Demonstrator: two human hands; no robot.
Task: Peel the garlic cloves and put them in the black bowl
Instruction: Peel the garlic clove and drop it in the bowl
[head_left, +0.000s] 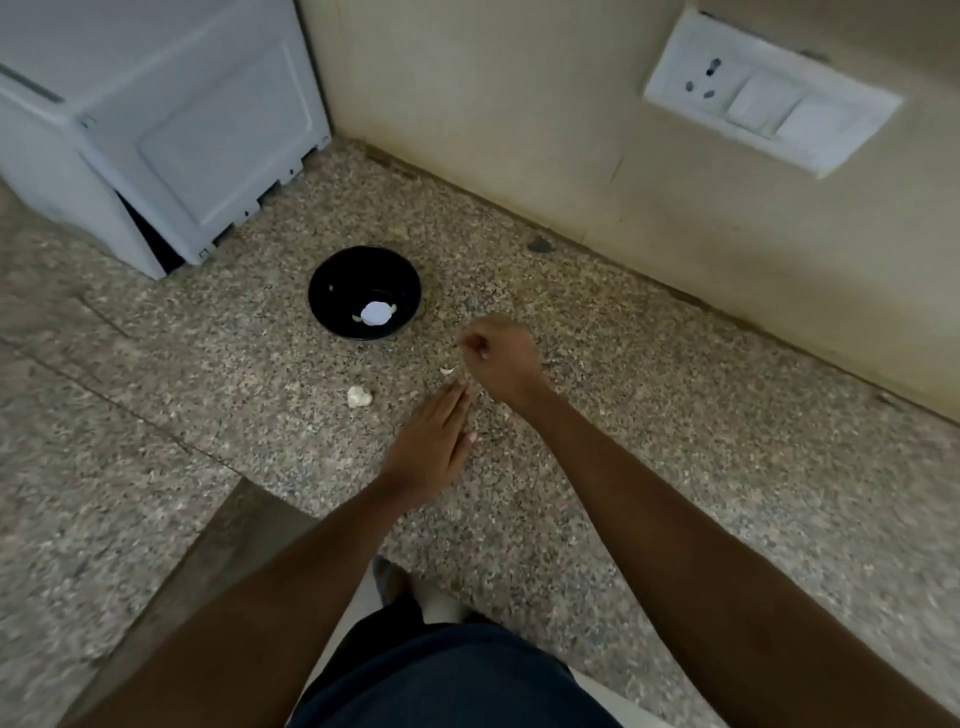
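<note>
The black bowl (332, 280) stands on the speckled granite counter, with pale garlic cloves and a bright glare spot at its bottom. A whitish garlic piece (359, 397) lies on the counter below the bowl. A small scrap of garlic skin (448, 370) lies between my hands. My left hand (431, 441) is flat, fingers straight and together, with its fingertips just below that scrap. My right hand (498, 358) hovers to the right of the bowl with fingers curled; a thin pale sliver of garlic skin seems pinched at its fingertips.
A white appliance (156, 135) stands at the back left. A beige wall with a white socket and switch plate (769, 93) runs along the back right. The counter's front edge (291, 519) steps down near my left forearm.
</note>
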